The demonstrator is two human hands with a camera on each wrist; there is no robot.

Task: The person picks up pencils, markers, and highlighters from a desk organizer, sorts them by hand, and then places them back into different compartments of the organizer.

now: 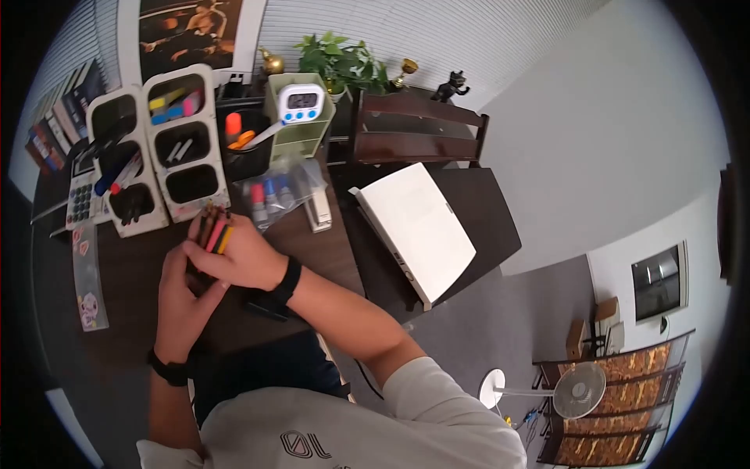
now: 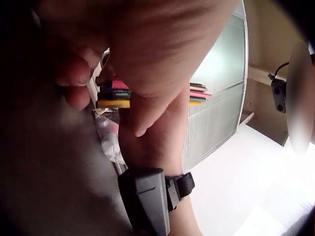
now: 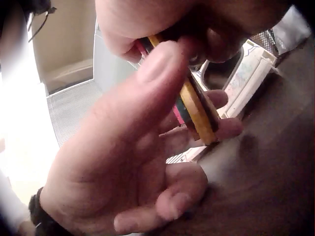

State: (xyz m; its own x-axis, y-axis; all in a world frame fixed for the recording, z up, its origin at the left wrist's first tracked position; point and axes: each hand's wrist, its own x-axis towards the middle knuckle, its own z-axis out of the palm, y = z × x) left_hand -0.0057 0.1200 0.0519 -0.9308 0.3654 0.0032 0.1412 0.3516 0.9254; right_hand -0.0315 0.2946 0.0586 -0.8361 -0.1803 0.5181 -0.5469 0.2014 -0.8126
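Note:
A bundle of coloured pencils (image 1: 217, 237), with brown, pink, black and yellow ones among them, is in both hands over the front of the table. My right hand (image 1: 248, 256) grips it, the far ends sticking out past the fingers. Below and to the left, my left hand (image 1: 182, 301) cups the near part. In the right wrist view the left thumb (image 3: 160, 64) crosses over the pencils (image 3: 194, 105), two fingers lie behind them, and the other fingers are bent. The left wrist view shows pencil ends (image 2: 113, 103) beside that hand; their middle is hidden.
Just beyond the hands stand two white organizers (image 1: 182, 129) with markers and sticky notes. To their right are a black pen cup (image 1: 250, 160), a green holder with a timer (image 1: 301, 102), a bag of bottles (image 1: 269, 191) and a stapler (image 1: 318, 211). A white box (image 1: 422, 227) lies farther right.

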